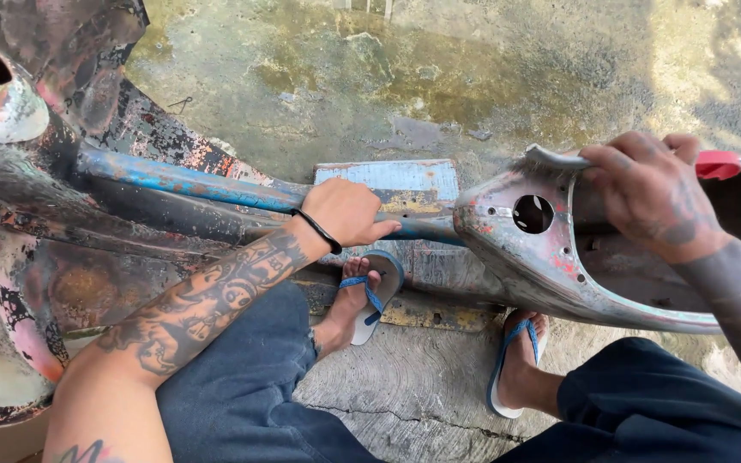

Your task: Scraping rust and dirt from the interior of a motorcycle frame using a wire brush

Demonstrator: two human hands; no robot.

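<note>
An old scooter body frame (525, 257), bare metal with patches of red and blue paint, lies on the concrete in front of me. My left hand (349, 210) rests closed over its blue central tube (190, 183). My right hand (649, 193) grips a brush with a red handle (718, 165), its bristled end pressed on the upper rim of the rear shell near a round hole (533, 213).
The rusty front part of the frame (19, 171) fills the left side. My feet in blue-strapped flip-flops (370, 296) (516, 360) stand on the cracked concrete floor (413, 394) under the frame. Stained, damp concrete (405, 77) stretches beyond.
</note>
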